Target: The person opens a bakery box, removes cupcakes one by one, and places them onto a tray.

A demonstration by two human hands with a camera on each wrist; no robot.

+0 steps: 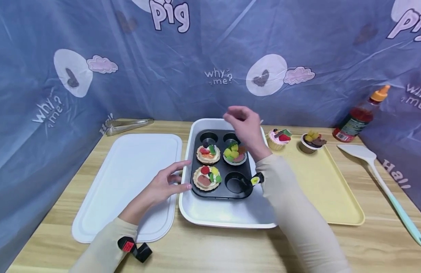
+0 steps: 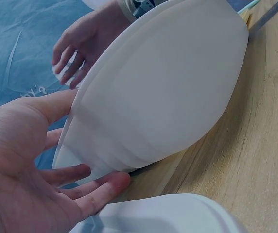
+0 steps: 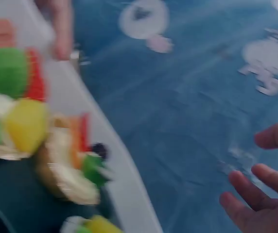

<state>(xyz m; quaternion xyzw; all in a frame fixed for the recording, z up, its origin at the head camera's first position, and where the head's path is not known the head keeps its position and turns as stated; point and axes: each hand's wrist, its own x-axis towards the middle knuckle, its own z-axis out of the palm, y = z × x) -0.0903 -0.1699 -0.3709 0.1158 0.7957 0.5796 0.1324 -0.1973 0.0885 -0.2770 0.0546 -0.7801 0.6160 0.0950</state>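
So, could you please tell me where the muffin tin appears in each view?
Head: the black six-cup muffin tin lies near the centre, inside the deep white tray.
Left wrist: not visible; the tray's outer wall fills the middle.
Right wrist: at the lower left, blurred and cut off by the frame.
Shared landmark: the deep white tray, seen in all three views.

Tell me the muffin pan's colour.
The muffin pan is dark grey to black, clearest in the head view.

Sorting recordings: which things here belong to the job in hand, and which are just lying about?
Likely in the job: deep white tray, muffin pan, three desserts in it; perhaps pink cupcake, brown cupcake, yellow tray.

Likely lying about: flat white tray, tongs, sauce bottle, spatula.
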